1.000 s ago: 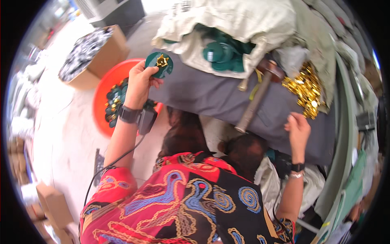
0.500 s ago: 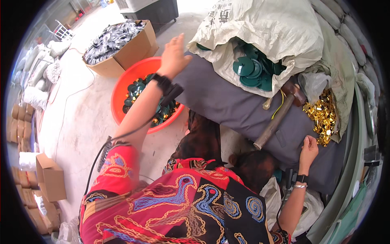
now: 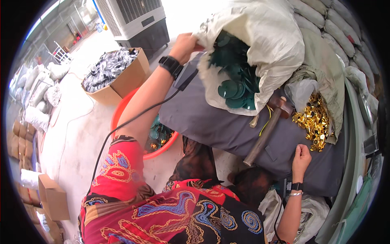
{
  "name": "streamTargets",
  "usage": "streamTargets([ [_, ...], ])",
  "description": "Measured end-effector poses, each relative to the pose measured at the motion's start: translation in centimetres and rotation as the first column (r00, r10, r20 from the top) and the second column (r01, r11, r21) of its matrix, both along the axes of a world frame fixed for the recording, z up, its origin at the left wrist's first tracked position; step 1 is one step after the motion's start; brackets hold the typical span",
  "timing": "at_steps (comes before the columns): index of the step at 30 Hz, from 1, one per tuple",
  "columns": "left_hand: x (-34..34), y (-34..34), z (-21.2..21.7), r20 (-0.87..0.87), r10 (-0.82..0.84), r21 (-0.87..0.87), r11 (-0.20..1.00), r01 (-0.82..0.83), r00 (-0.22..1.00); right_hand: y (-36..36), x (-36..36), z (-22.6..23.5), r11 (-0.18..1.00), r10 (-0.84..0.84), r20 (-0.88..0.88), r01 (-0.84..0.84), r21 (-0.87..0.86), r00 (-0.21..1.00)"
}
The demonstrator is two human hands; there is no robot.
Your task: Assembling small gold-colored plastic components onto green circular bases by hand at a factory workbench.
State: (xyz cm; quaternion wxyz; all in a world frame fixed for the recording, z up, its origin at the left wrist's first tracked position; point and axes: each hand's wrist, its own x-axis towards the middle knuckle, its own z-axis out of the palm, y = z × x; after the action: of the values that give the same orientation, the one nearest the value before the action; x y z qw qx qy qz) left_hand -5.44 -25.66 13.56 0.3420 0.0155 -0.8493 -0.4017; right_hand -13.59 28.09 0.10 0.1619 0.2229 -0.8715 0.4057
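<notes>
The right hand (image 3: 301,156) lies closed in a loose fist on the grey cloth-covered table (image 3: 211,122) near its front edge, holding nothing that I can see, just beside the wooden handle of a mallet (image 3: 266,132) that lies slanted across the cloth. Behind that hand, toward the table's right edge, a heap of small gold pieces (image 3: 315,118) spills out of an olive cloth; a careless sweep of the wrist would likely scatter them over the edge.

Farther back, the left hand (image 3: 185,45) is closed on the upper lip of the white woven sack (image 3: 260,44), pinching the fabric at the table's far left corner. The sack lies on its side with its mouth gaping toward the person, and the dark green round discs (image 3: 233,83) inside sit right at the opening (some already tipped onto the lower lip). If the lip is pulled down or let go, I judge the discs could slide out across the cloth and drop off the left edge, perhaps missing the orange basin (image 3: 122,118) on the floor below. The discs look flat, smooth and plastic, each with a raised centre, loosely stacked and overlapping.
</notes>
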Motion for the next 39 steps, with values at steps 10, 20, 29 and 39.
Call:
streamTargets([
  [10,4.0,0.3,-0.8,0.255,0.311,0.539,0.74,-0.402,0.915,-0.2,0.2,0.4,1.0,0.015,-0.026,-0.015,0.019,1.0],
  [20,1.9,10.9,-6.3,0.006,0.254,-0.325,0.915,-0.238,0.967,1.0,-0.2,-1.0,0.998,-0.027,0.008,0.028,-0.052,1.0],
  [29,-7.9,7.9,-7.0,0.362,0.29,-0.429,0.895,-0.118,0.886,0.9,-0.9,1.1,0.997,0.049,0.33,-0.027,-0.072,0.943],
  [39,-0.6,11.3,-8.6,-0.04,0.138,-0.456,0.879,-0.141,0.99,0.4,-6.6,4.8,0.762,-0.03,-0.098,0.086,0.642,0.995],
])
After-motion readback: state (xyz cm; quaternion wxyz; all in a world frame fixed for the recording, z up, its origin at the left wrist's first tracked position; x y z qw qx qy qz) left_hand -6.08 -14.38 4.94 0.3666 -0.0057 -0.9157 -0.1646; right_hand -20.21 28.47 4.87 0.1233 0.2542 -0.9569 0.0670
